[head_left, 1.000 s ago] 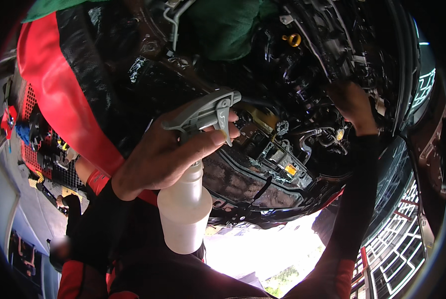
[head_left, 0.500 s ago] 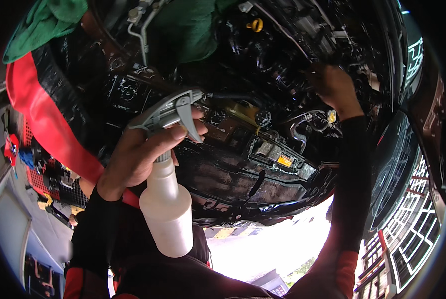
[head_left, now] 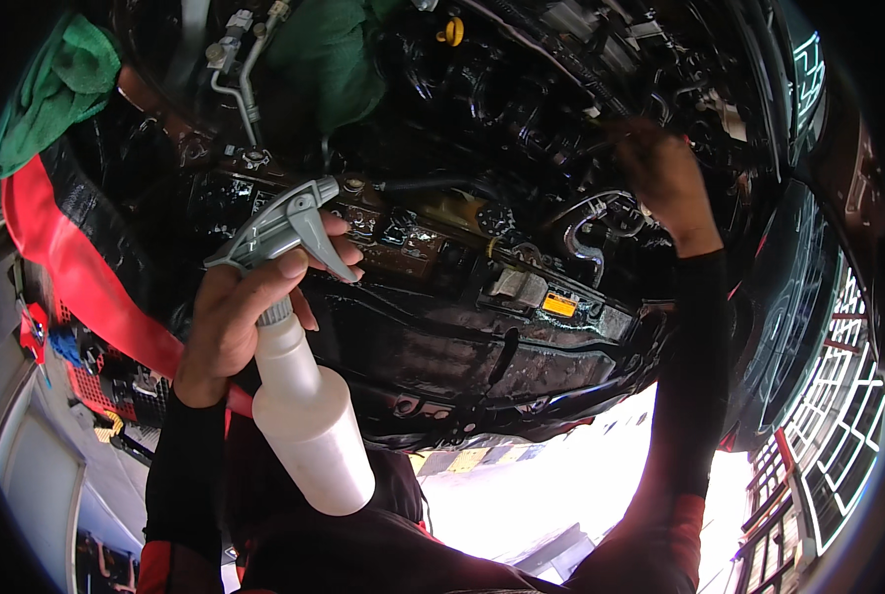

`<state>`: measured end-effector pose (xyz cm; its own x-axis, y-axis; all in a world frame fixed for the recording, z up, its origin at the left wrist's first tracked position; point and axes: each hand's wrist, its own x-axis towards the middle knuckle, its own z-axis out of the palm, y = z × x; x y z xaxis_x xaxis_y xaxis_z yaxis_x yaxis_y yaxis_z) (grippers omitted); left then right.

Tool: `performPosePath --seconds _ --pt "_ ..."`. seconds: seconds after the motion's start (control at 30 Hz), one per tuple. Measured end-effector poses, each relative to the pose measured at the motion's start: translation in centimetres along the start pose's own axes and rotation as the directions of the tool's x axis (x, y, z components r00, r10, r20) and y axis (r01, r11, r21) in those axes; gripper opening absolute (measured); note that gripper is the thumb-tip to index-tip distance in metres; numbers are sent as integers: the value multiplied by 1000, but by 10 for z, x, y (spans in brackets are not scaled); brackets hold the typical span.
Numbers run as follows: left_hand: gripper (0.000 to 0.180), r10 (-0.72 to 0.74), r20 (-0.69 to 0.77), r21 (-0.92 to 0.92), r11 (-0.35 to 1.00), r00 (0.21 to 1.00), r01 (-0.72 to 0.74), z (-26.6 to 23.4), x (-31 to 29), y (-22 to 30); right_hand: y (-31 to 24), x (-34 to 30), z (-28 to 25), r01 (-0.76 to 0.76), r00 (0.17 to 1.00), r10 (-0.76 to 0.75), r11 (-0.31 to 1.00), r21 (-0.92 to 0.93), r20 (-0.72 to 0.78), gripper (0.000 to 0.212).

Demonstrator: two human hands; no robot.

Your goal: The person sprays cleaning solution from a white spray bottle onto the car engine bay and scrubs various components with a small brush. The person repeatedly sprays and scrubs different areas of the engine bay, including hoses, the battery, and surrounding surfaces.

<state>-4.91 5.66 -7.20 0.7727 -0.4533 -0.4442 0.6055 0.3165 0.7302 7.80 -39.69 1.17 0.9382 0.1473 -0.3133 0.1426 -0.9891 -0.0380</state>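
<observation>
My left hand [head_left: 240, 307] is wrapped round the neck of a white spray bottle [head_left: 314, 436] with a grey trigger head [head_left: 284, 228]. Its fingers lie at the trigger, and the nozzle points toward the wet engine bay. Deep in the bay on the right, my right hand [head_left: 665, 188] is curled among the hoses and dark engine parts [head_left: 532, 129]. Blur and shadow hide its fingertips and whatever they grip. A curved hose [head_left: 586, 243] runs just below that hand, and a yellow cap [head_left: 451, 32] sits farther back on the engine.
Green cloths lie at the far left [head_left: 61, 94] and on the engine [head_left: 334, 64]. A red cover [head_left: 76, 267] drapes the left fender. An orange label [head_left: 560, 304] marks the front panel. A red perforated cart [head_left: 116, 381] with tools stands at left.
The view has shifted, and the engine bay appears farther left. The spray bottle stays in my left hand, a little farther left in view. My right hand still works in the bay, blurred.
</observation>
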Motion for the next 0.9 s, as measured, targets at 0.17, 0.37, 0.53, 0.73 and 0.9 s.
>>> performPosePath --seconds 0.17,0.37,0.53,0.73,0.9 --pt "63 59 -58 90 995 997 -54 5 1 -2 -15 -33 28 -42 990 52 996 82 -127 19" --pt "55 41 -9 20 999 999 -40 -3 1 -4 -32 -44 46 -88 962 87 996 5 -257 19" --pt "56 54 -5 27 998 999 -54 -2 2 -5 -48 -42 50 -130 928 83 986 -106 -364 14" --pt "58 68 -19 61 996 997 -67 0 3 -3 -59 -47 55 -271 906 218 957 -101 -364 15" --pt "60 62 -16 56 997 998 -61 0 3 -4 -64 -56 61 -246 914 194 964 -104 -356 13"
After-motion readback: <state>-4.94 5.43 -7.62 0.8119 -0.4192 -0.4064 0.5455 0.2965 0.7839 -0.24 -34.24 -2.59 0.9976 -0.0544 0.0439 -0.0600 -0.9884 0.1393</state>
